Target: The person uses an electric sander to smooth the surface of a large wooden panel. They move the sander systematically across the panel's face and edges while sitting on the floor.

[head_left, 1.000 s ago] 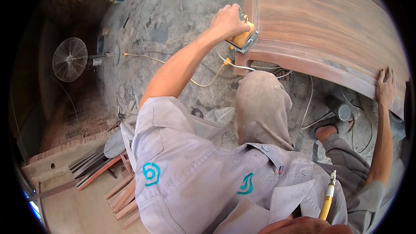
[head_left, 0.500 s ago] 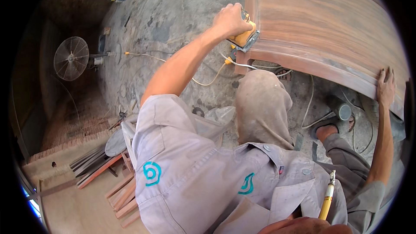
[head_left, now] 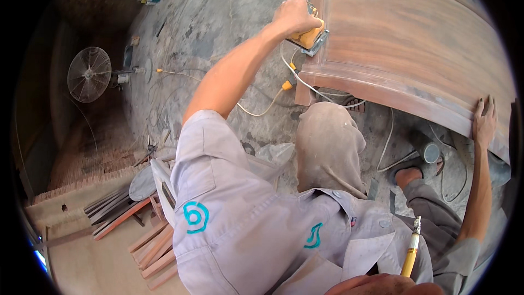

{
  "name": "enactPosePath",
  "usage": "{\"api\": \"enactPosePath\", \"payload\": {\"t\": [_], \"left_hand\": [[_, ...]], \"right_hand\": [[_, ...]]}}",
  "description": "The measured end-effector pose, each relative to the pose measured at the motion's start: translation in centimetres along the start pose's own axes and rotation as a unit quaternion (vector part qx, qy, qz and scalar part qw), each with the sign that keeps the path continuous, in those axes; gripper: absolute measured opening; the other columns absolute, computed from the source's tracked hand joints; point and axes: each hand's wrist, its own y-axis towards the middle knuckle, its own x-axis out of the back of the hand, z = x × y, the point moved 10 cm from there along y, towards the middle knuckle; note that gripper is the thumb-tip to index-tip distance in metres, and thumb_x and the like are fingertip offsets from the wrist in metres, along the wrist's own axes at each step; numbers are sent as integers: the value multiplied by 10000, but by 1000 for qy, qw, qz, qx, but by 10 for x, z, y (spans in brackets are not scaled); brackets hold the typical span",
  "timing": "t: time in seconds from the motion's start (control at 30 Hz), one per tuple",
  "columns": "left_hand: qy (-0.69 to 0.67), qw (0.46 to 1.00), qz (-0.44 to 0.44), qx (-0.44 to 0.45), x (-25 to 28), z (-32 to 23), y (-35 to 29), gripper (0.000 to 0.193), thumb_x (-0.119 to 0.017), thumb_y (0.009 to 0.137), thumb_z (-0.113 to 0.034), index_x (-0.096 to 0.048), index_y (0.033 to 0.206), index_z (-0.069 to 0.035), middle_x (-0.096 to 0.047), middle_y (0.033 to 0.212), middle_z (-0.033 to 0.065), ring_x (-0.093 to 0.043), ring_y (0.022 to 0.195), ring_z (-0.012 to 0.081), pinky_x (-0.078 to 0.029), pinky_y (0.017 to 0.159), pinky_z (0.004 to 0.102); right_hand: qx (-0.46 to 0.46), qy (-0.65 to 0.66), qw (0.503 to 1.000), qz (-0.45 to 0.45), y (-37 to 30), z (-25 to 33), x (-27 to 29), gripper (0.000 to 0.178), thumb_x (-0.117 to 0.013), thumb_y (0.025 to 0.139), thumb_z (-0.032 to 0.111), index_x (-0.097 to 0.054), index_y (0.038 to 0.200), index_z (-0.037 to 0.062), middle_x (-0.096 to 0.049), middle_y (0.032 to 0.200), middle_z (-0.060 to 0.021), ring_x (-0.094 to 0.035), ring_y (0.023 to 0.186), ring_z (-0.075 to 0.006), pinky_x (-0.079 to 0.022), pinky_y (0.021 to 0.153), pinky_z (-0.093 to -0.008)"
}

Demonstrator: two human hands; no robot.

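Observation:
My left hand (head_left: pixel 295 14) grips a yellow power sander (head_left: pixel 309 36) from above, fingers wrapped over its body. The sander's grey base touches the left end frame of a reddish-brown wooden panel (head_left: pixel 404 35), close to its near left corner. At the panel's near edge, far to the right, my right hand (head_left: pixel 484 119) lies with its fingers stretched over the wood and holds no tool. A pale cord (head_left: pixel 292 67) hangs below the sander and runs under the panel. The sander's underside is hidden.
Yellow-ended cable connectors (head_left: pixel 287 85) lie on the concrete floor (head_left: pixel 240 27). My bent knee (head_left: pixel 330 142) is just before the panel. A grey cylinder (head_left: pixel 431 153) stands near my foot (head_left: pixel 408 176). Further left are a pedestal fan (head_left: pixel 89 74) and several wooden strips (head_left: pixel 155 248).
My left hand has slid the sander farther away along the panel's left end, off the near corner. My right hand stays at the same edge. The whole view has shifted slightly.

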Motion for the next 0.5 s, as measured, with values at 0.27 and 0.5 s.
{"api": "enactPosePath", "payload": {"t": [0.27, 0.5], "left_hand": [[20, 999, 7, 24, 5, 4, 53, 729, -787, 684, -445, -650, 1229, 19, -675, 1220, 218, -668, 1140, 374, -565, 935, 442], [39, 999, 24, 18, 6, -9, 17, 707, -794, 699, -441, -654, 1224, 11, -678, 1210, 214, -670, 1131, 380, -569, 923, 456]], "right_hand": [[-12, 8, 1000, 19, -1, 5, 2, 572, -482, 1057, 433, -491, 1491, 62, -464, 1549, -176, -428, 1428, -359, -359, 1173, -423], [-2, 27, 1000, 7, 1, 4, 2, 566, -491, 1055, 417, -503, 1476, 39, -462, 1544, -203, -433, 1422, -380, -366, 1172, -431]]}}
